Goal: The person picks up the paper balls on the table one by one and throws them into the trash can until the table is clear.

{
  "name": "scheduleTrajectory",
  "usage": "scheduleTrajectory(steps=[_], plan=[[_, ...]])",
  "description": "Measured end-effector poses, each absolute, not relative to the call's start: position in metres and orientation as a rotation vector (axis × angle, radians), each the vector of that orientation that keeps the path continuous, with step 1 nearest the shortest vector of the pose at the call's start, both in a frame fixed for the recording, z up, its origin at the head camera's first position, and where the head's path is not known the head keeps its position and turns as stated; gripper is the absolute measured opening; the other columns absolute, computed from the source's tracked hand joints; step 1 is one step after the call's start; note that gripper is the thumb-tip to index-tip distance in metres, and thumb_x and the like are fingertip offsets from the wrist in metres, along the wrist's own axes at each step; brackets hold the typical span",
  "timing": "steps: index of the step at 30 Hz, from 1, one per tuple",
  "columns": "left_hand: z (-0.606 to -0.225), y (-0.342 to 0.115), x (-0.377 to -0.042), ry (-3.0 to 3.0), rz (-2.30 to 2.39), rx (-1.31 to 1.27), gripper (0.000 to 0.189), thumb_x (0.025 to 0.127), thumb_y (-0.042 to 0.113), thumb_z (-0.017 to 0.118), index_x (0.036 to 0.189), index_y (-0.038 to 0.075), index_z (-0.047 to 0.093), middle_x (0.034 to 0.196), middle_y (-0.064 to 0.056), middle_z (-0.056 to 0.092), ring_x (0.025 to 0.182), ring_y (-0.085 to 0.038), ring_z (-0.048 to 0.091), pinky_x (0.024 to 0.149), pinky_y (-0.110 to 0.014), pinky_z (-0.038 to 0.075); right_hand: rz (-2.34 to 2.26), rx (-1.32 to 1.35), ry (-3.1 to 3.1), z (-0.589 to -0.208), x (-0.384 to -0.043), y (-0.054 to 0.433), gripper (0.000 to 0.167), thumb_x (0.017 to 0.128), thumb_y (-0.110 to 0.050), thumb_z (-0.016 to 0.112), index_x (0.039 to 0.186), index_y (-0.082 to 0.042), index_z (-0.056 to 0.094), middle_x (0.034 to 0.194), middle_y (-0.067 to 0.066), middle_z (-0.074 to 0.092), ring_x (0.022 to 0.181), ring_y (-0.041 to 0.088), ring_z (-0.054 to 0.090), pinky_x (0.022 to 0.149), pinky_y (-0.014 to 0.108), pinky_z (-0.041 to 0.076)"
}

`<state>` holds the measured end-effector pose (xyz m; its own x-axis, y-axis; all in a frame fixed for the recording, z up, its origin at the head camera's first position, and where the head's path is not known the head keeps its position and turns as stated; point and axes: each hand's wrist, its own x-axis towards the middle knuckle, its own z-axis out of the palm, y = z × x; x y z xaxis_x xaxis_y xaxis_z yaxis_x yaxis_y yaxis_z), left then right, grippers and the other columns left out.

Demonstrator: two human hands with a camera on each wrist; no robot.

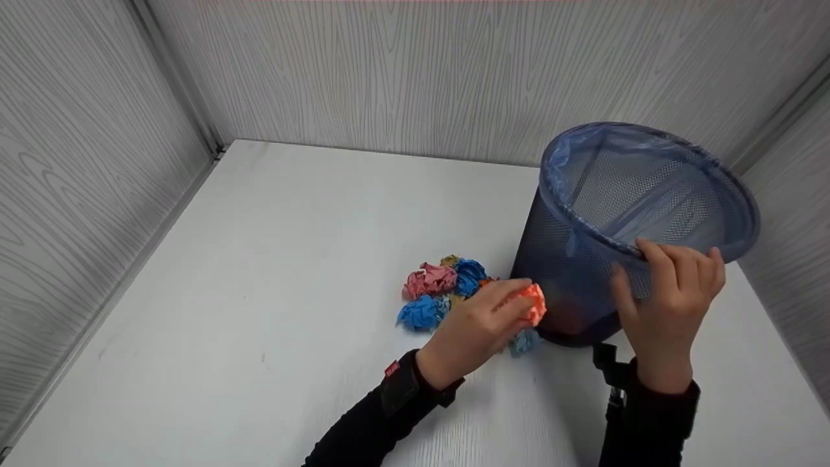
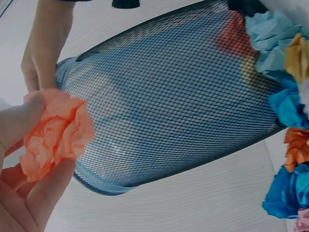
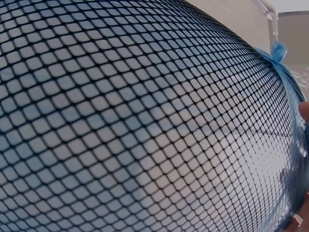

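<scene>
My left hand (image 1: 476, 327) pinches a crumpled orange paper ball (image 2: 60, 133) between thumb and fingers, in front of the wastebasket's side. The wastebasket (image 1: 551, 253) is dark mesh, stands at the right and is lined with a translucent blue bag (image 1: 559, 170) folded over its rim. At the near edge my right hand (image 1: 674, 305) grips that rim, fingers over the top and thumb outside. Through the mesh in the left wrist view, reddish paper (image 2: 235, 35) shows at the bottom. The right wrist view is mostly mesh wall (image 3: 120, 116), with a knot in the bag (image 3: 278, 51).
Left of the wastebasket's base lies a pile of crumpled paper balls, among them a pink ball (image 1: 430, 280), a blue ball (image 1: 420, 313) and a light blue ball (image 1: 524, 341). The white table (image 1: 259, 259) is bounded by grey wood-grain panels (image 1: 389, 78).
</scene>
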<state>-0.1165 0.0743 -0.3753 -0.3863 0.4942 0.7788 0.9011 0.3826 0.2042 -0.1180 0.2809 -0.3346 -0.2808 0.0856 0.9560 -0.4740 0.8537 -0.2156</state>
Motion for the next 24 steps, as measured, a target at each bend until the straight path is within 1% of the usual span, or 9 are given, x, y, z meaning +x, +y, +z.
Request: scheduleTrajectory(steps=[7, 14, 19, 24], plan=[[-0.342, 0.083, -0.125, -1.827, -0.984, -1.151, 0.018, 0.083, 0.01, 0.061, 0.097, -0.001, 0.057, 0.11, -0.018, 0.053, 0.098, -0.023, 0.052, 0.088, -0.018, 0.037, 0.53, 0.302, -1.813, -0.338, -0.119, 0.286, 0.031, 0.075, -0.023, 0.061, 0.088, 0.005, 0.061, 0.081, 0.022, 0.054, 0.082, 0.039, 0.045, 0.096, 0.05, 0.017], [-0.308, 0.104, -0.146, -1.671, -0.941, -1.181, 0.019, 0.087, 0.012, 0.056, 0.1, -0.002, 0.056, 0.113, -0.018, 0.05, 0.106, -0.022, 0.049, 0.089, -0.017, 0.035, 0.496, 0.301, -1.833, -0.339, -0.12, 0.289, 0.034, 0.075, -0.024, 0.059, 0.09, 0.006, 0.061, 0.082, 0.022, 0.055, 0.083, 0.039, 0.045, 0.096, 0.051, 0.017], [-0.296, 0.121, -0.158, -1.666, -0.848, -1.164, 0.02, 0.09, 0.014, 0.051, 0.103, 0.0, 0.056, 0.117, -0.018, 0.048, 0.112, -0.023, 0.045, 0.09, -0.015, 0.032, 0.505, 0.307, -1.832, -0.339, -0.12, 0.289, 0.034, 0.075, -0.025, 0.058, 0.089, 0.005, 0.062, 0.082, 0.022, 0.055, 0.082, 0.038, 0.046, 0.096, 0.051, 0.017], [-0.293, 0.133, -0.167, -1.747, -0.816, -1.127, 0.024, 0.092, 0.013, 0.045, 0.109, 0.001, 0.057, 0.121, -0.018, 0.046, 0.115, -0.023, 0.042, 0.091, -0.016, 0.03, 0.513, 0.309, -1.837, -0.338, -0.119, 0.29, 0.033, 0.074, -0.024, 0.058, 0.089, 0.005, 0.062, 0.082, 0.021, 0.055, 0.083, 0.038, 0.046, 0.097, 0.051, 0.016]])
